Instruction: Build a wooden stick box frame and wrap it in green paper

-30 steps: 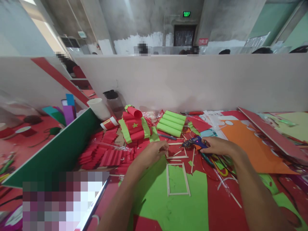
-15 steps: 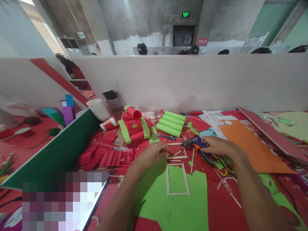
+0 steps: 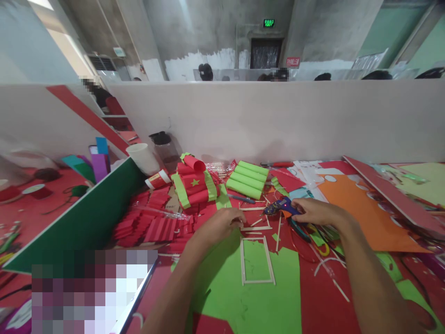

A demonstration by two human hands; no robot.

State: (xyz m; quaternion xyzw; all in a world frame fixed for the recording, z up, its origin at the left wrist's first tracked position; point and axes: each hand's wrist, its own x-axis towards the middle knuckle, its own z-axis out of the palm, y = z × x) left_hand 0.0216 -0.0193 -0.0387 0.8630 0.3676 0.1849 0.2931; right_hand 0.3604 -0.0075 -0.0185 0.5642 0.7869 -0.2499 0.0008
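On the worktop (image 3: 313, 297) a green sheet (image 3: 250, 301) carries a stick frame (image 3: 259, 281). Its long axis runs away from the person, and it lies just short of both hands, between them. The left hand (image 3: 220, 225) is closer, curled over loose sticks (image 3: 257, 228); I cannot tell if it grips one. The right hand (image 3: 314, 212) clasps a glue gun (image 3: 278, 206), nozzle pointing left. The far exit sign (image 3: 268, 22) is unreadable.

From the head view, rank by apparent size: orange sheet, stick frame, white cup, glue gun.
Largest: orange sheet
Next: stick frame and white cup, about alike
Smallest: glue gun, partly under the right hand
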